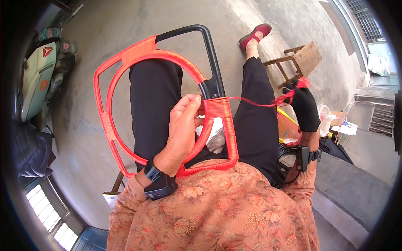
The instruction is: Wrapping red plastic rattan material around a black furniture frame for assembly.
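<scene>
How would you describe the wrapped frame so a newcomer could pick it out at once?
Find the seated person's dark trousers, then look over the left thigh. There a large rounded-rectangular frame encloses a ring, both mostly wrapped in bright orange-red cord. Unlike the plain wooden stool nearby, it shows bare black bars at its upper-right corner.

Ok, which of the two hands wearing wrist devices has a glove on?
The right hand: it wears a black glove and holds red cord. The left hand, touching the frame, is bare.
</scene>
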{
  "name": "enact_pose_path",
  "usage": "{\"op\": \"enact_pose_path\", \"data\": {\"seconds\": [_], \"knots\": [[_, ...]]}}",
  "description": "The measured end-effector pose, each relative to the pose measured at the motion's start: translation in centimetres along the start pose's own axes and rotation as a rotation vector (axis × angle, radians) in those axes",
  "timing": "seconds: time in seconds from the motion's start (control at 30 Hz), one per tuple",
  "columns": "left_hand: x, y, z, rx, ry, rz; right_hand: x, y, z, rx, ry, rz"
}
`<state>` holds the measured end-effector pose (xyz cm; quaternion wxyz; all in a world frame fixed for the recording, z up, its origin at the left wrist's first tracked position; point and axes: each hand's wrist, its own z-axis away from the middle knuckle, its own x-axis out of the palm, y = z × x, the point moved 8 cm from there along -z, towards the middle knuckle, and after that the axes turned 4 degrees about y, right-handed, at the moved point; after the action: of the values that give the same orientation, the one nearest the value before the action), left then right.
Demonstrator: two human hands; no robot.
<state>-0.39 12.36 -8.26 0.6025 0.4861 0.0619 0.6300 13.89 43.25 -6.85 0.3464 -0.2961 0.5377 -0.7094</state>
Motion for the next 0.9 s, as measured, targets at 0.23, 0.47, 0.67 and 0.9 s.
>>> {"op": "enact_pose_path", "data": {"seconds": [0.23,0.47,0.67,0.9], "knots": [[-0.9,-1.1,-0.6,0.01,0.041,-0.243,18.1,1.6,3.4,0.109,-0.672,0.586],[-0.4,1.5,0.3,0.276,0.086,-0.237,18.7,-0.1,-0.3,-0.161,-0.177,0.317],[0.6,5.6,3.4,0.78,0.12,-0.452,23.5,-8.2,3.7,-0.849,-0.202,0.696],[0.5,5.2,3.0,0.683,0.074,-0.417,21.1,-6.5,3.5,-0.682,-0.252,0.569]]}}
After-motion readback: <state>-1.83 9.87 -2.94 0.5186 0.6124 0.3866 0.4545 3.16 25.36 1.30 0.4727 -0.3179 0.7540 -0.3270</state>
